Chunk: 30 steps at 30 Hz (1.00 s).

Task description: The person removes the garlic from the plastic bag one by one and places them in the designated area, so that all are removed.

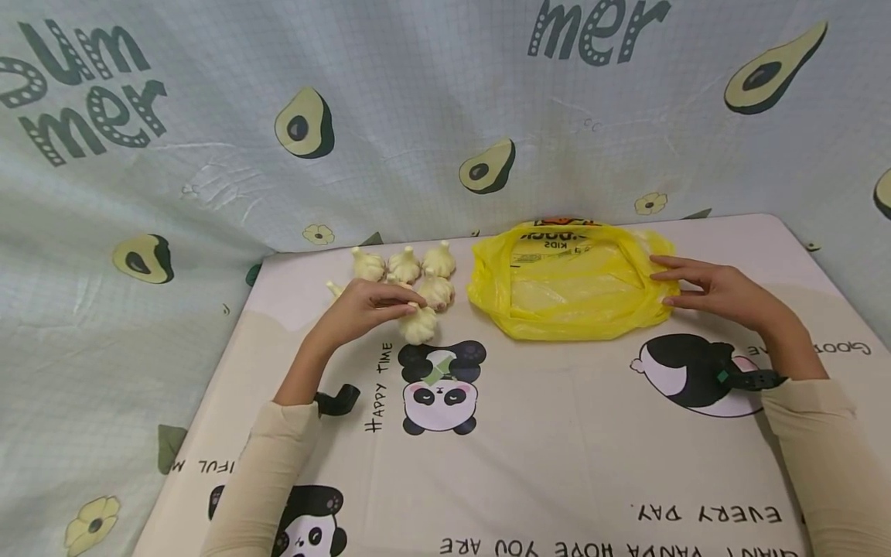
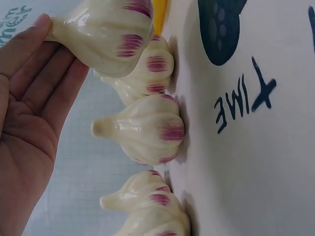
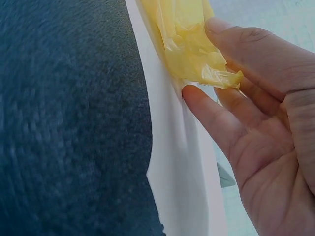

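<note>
My left hand [image 1: 365,308] pinches a pale garlic bulb [image 2: 108,39] by its stem, stem up, close over the tablecloth. Purple streaks mark its base. Several more garlic bulbs [image 1: 405,265] stand grouped behind and beside this hand, some partly hidden by it. To their right lies a crumpled yellow plastic bag [image 1: 578,313], its wide mouth facing up and dark print on its inner back side. At the bag's right edge, my right hand [image 1: 724,292] rests with spread fingers, and its thumb touches the yellow plastic [image 3: 197,54] in the right wrist view.
The light tablecloth [image 1: 536,418] carries printed pandas and lettering. Behind and to the sides hangs a pale curtain [image 1: 404,70] with avocado prints, right up to the table's far edge. Dark straps sit at both wrists.
</note>
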Motion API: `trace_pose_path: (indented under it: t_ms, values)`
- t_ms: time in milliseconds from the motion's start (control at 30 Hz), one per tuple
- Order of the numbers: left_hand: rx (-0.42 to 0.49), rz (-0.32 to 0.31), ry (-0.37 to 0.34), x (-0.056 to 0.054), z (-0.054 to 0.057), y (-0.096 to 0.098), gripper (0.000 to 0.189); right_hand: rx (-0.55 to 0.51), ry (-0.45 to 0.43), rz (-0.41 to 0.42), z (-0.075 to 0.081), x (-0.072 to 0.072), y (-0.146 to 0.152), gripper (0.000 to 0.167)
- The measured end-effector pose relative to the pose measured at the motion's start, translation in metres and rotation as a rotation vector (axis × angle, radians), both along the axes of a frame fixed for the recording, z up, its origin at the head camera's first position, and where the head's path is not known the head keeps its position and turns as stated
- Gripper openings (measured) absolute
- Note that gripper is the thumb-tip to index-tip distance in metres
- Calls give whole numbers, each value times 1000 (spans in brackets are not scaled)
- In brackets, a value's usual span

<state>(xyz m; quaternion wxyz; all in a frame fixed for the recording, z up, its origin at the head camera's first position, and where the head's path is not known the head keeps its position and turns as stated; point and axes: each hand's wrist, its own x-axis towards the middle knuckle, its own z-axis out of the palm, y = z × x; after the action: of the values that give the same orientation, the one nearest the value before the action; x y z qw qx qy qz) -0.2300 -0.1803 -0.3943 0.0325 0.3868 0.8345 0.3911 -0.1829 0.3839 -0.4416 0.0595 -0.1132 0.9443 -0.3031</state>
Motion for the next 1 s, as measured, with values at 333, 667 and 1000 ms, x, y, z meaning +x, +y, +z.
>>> trace_pose_path:
  t_ms: [333, 667, 1000]
  values:
    - [-19, 32, 16, -3, -3, -14, 17, 0, 19, 9, 1, -1, 1, 48]
    - [-27, 89, -87, 2, -6, -28, 18, 19, 10, -3, 1, 2, 1, 49]
    - [-47, 98, 1, 4, -5, -40, 18, 24, -2, -6, -1, 0, 0, 50]
